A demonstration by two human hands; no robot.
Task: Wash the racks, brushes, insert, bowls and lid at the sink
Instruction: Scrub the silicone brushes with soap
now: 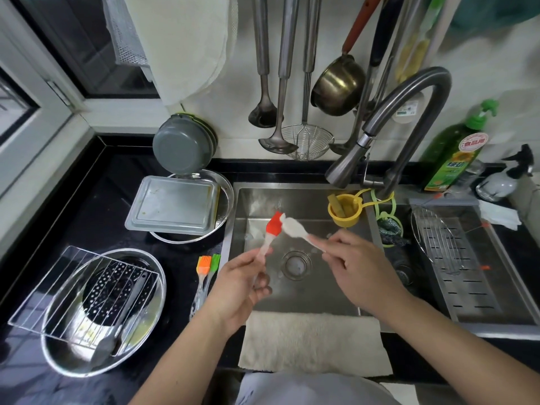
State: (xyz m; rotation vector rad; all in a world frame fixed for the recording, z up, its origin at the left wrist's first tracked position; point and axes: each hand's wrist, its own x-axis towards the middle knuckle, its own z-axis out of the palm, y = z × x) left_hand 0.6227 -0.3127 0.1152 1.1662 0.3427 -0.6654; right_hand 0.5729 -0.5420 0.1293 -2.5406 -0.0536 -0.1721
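Single head-worn wide-angle view, looking forward and steeply down from above the counter edge. Sink [298, 217] sits centre frame, close below; faucet [409, 112] and tiled wall fill the top. Straight lines bow at the edges. Both forearms enter from the bottom.

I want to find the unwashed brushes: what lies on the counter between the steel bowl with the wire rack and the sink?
The head view shows two brushes there, one orange and one green, side by side on the black counter.
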